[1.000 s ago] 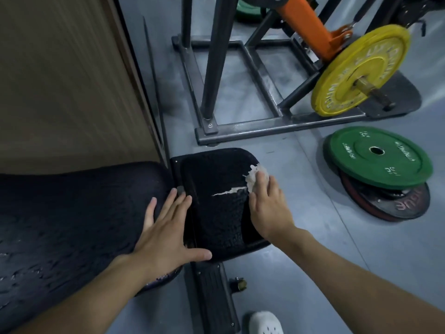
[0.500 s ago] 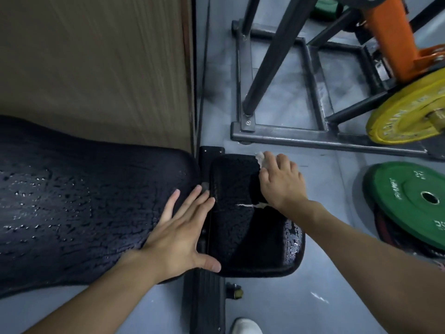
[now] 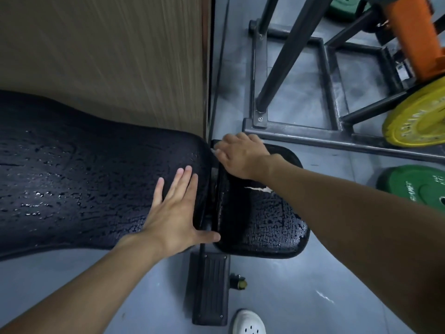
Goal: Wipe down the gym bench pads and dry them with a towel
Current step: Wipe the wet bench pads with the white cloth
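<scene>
Head view: right hand, fingers curled over a white wipe, has slid across the wet seat pad beneath them, just beyond the flat, spread left hand; wiping continues, drying unstarted.

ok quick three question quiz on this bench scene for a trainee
1. True or false: the left hand lies flat on the long pad.
2. The right hand holds the wipe at which part of the small pad? A) far corner by the gap, B) near edge, C) middle.
3. What damage shows on the small pad?
Key: 1 true; 2 A; 3 a white tear.
</scene>
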Tool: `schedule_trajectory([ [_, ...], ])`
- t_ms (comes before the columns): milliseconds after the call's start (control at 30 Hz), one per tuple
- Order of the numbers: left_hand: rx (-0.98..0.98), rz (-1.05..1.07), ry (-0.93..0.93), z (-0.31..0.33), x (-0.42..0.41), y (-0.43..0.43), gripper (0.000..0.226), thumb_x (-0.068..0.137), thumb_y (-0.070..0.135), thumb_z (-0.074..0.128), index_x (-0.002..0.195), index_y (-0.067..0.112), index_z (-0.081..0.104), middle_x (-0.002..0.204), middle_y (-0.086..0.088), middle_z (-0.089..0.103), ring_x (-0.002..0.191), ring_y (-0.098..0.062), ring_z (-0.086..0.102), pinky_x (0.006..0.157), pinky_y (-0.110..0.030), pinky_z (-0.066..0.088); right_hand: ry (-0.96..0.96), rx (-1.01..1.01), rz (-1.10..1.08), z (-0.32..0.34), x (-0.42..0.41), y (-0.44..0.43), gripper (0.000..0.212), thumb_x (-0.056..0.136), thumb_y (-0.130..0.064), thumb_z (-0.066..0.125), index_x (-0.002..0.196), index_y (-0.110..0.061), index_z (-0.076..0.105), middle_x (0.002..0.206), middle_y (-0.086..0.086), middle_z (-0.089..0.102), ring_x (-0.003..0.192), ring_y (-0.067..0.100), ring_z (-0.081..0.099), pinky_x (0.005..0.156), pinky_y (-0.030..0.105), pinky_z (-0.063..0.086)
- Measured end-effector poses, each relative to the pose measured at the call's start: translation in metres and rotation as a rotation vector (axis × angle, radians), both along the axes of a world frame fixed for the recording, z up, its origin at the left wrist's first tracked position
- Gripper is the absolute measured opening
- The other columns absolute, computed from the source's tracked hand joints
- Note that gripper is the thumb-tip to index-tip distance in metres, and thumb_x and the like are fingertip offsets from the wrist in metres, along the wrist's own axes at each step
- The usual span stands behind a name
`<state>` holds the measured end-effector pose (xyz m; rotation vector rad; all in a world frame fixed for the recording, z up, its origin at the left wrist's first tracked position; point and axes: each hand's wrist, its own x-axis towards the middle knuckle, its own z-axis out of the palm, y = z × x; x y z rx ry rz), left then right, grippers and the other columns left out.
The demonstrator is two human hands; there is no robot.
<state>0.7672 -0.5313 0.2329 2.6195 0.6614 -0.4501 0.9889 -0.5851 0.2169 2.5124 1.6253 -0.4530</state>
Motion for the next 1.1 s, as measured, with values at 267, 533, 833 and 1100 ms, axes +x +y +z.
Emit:
schedule_trajectory([
  [267,-0.31,0.187,-0.221,0.005,-0.006,0.011,0.053,0.105,0.034,0.029,0.155,0.02,0.023,0.163,0.014,0.003,0.143,0.011,-0.008,0.119,-0.025,-0.012,-0.086,0.108,0.153,0.001,-0.076,-0.064,0.056,0.094,-0.044,0.02,0.127,-0.025,0.061,0.159,0.008,0.032,0.152,0.036,0.008,0.12,0.055,0.006],
  [533,-0.313,0.139,-0.152,0.003,-0.014,0.009,0.051,0.105,0.03,0.023,0.155,0.019,0.023,0.164,0.011,0.004,0.147,0.004,-0.006,0.12,-0.028,-0.01,-0.062,0.226,0.117,-0.006,-0.159,-0.112,0.043,0.098,-0.042,0.032,0.116,-0.029,0.07,0.149,0.001,0.045,0.151,0.029,0.015,0.122,0.053,0.007],
  [833,-0.221,0.254,-0.209,0.002,-0.006,-0.016,0.046,0.105,0.029,0.026,0.15,0.02,0.037,0.164,0.004,0.014,0.15,-0.005,0.001,0.121,-0.034,-0.008,-0.278,0.067,0.232,-0.019,-0.165,-0.132,0.049,0.103,-0.04,0.033,0.15,-0.029,0.036,0.167,0.003,0.007,0.151,0.036,-0.013,0.119,0.057,-0.007],
  [1100,-0.165,0.149,-0.184,0.003,0.015,-0.077,0.048,0.105,0.033,0.022,0.153,0.032,0.028,0.163,0.017,0.009,0.148,-0.005,0.012,0.118,-0.05,-0.015,-0.401,0.152,0.387,-0.031,-0.104,-0.238,0.068,0.094,-0.019,0.036,0.156,-0.039,0.015,0.165,0.004,-0.014,0.151,0.034,-0.011,0.122,0.054,0.001],
])
